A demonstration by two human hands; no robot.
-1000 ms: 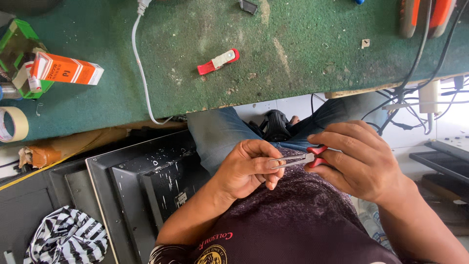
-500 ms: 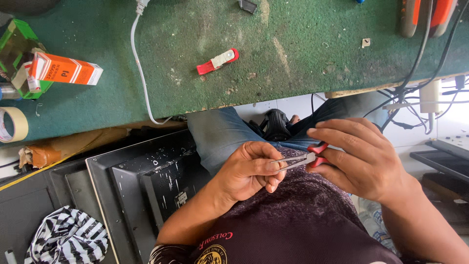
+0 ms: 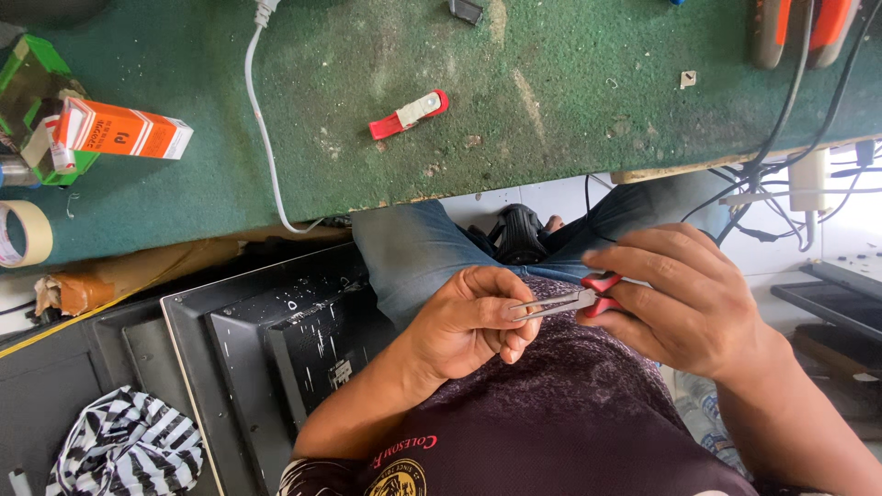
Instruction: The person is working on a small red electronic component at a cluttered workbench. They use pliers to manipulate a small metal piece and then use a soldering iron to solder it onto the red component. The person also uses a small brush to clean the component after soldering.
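Note:
My right hand (image 3: 684, 298) grips red-handled needle-nose pliers (image 3: 565, 301) over my lap. Their metal tips point left into my left hand (image 3: 473, 321), whose fingers are curled and pinched around the tips. Whatever small thing sits between the left fingertips is hidden. Both hands hover just below the edge of the green-covered workbench (image 3: 570, 138), above my jeans and dark purple shirt.
On the bench lie a small red-and-white clip tool (image 3: 409, 114), a white cable (image 3: 262, 138), an orange box (image 3: 124, 131) and a tape roll (image 3: 23, 234). A dark monitor casing (image 3: 266, 349) and striped cloth (image 3: 129, 445) sit at lower left. Black cables hang at right.
Both hands have held their place; the pliers tips have shifted slightly within the left fingers. Nothing on the bench moved.

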